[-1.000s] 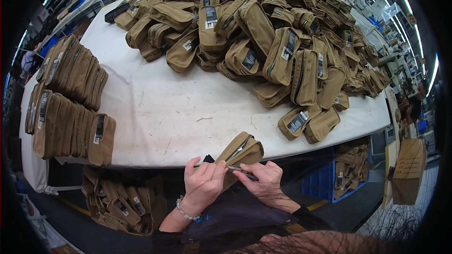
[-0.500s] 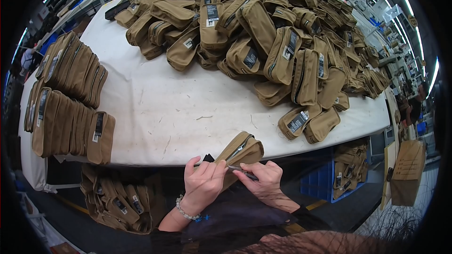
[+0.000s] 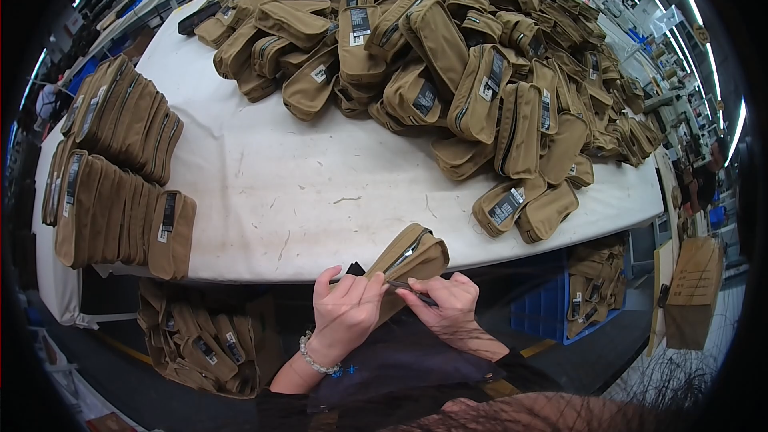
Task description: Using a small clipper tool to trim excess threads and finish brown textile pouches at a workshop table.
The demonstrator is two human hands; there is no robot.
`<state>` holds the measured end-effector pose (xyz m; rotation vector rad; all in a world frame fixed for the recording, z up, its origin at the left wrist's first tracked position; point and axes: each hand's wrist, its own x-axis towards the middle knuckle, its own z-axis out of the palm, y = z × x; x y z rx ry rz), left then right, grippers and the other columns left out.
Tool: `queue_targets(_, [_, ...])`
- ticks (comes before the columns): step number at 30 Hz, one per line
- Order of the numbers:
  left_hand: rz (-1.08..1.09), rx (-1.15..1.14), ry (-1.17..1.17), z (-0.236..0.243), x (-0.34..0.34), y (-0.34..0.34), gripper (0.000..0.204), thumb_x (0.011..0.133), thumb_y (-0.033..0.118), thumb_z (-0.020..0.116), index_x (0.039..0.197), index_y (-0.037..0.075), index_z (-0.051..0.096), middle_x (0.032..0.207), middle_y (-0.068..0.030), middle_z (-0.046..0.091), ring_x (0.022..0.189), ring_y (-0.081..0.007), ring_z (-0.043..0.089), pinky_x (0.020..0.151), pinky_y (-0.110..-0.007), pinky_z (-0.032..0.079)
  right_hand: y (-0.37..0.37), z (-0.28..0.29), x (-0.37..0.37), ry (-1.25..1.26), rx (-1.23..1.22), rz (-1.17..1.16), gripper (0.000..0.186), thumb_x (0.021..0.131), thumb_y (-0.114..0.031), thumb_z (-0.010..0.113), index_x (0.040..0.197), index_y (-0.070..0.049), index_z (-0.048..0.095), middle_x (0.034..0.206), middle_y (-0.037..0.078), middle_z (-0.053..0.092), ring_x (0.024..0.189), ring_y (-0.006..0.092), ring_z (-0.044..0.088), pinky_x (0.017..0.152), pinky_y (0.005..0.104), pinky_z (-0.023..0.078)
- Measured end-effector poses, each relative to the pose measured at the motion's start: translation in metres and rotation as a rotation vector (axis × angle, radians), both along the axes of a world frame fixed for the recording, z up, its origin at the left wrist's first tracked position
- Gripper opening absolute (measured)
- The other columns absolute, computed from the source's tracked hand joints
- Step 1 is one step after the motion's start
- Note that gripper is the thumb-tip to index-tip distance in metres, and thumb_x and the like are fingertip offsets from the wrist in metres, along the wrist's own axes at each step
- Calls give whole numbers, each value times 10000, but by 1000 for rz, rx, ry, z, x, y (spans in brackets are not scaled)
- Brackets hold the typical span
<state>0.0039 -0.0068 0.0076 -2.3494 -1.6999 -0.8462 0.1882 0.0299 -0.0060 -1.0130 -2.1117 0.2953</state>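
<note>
Tan zippered pouch [image 3: 412,258], one unit, at the near edge of the white tabletop [image 3: 320,184], held in a closed two-hand grip: left hand [image 3: 346,314] clasped on its lower end, right hand [image 3: 450,304] just beside it, fingers pinched at the zipper line. Beyond the grip, a large heap of matching pouches [image 3: 448,56]. Left of the grip, upright rows of pouches [image 3: 112,168]; below them, a bin of more pouches [image 3: 200,340].
</note>
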Motion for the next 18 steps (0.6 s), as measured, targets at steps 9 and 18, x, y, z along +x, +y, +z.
queue_targets(9, [6,-11,-43,-3,0,3,138,815,153,692,928,77,672,655,15,535,628,-142,548,895,-367,394,-1,2,1,27,-20,4,189,734,-198,826,797,-88,685,585,-19,600,435,123,516,455,268,294])
queue_targets(18, [21,-29,-189,-8,-7,13,102,788,145,739,843,95,670,640,9,590,604,-159,562,867,-365,402,9,-5,33,662,-538,-196,158,857,-53,712,981,25,651,797,45,662,683,62,575,602,211,440])
